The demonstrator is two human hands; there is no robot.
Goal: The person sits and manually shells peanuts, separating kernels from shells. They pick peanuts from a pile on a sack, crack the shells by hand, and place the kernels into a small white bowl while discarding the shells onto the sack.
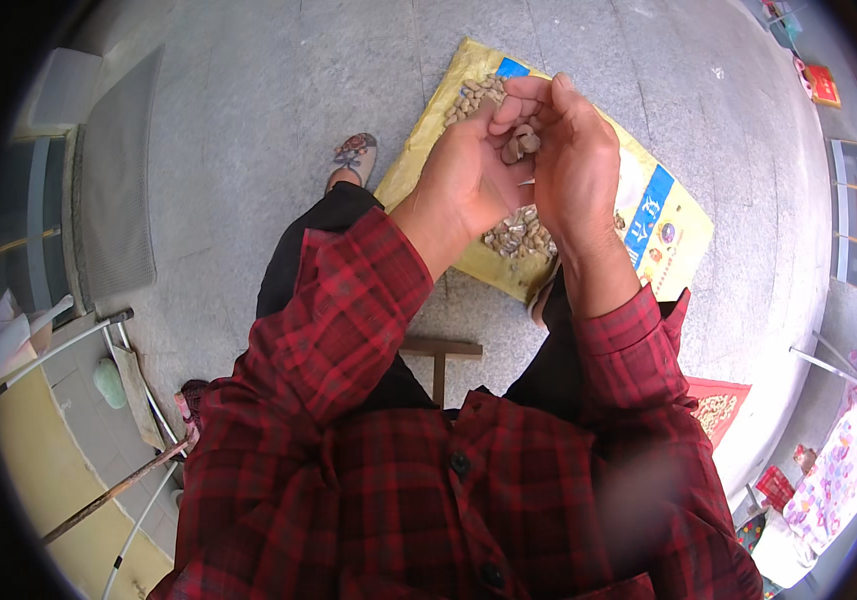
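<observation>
My left hand [466, 169] and my right hand [578, 150] are cupped together, with a few peanuts in the shell [522, 142] held between them. Some of the fingers overlap, so part of the handful is hidden. Beneath them a yellow woven sack [407, 171] with blue printed bands lies flat on the floor. Whole unshelled peanuts [473, 97] lie heaped on its far part, partly covered by my left hand. Closer to me, below my wrists, is a pile of broken peanut shells [520, 234].
My shoe [353, 154] rests left of the sack on the grey floor [263, 112]. A wooden stool or bench part [439, 348] shows between my legs. At right lies a red sheet with peanut kernels [717, 409]. A wooden stick [117, 491] and metal poles [60, 356] stand at left.
</observation>
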